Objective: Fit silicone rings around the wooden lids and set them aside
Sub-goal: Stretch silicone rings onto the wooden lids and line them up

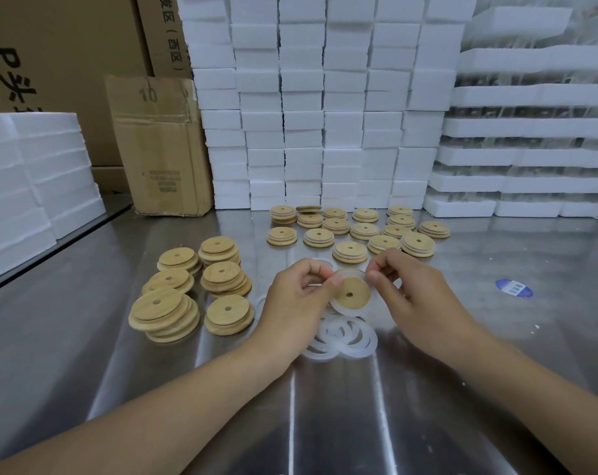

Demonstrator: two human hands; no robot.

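Frankly, with my left hand point(296, 298) and right hand point(419, 291) both pinching the silicone ring point(346, 312) around the wooden lid point(354, 292), over the loose rings point(359, 341) mid-table point(428, 378), I worry an uneven stretch could pop it off.

bare steel right point(496, 337) | lid stacks left point(188, 293) | foam blocks behind point(325, 114)

The worktop point(85, 337) is glossy, streaked metal, the lids point(164, 310) at nine o'clock matt pale wood, the rings point(342, 341) translucent, smooth silicone, the blocks point(325, 97) at twelve grainy white foam, the box point(160, 145) creased brown cardboard.
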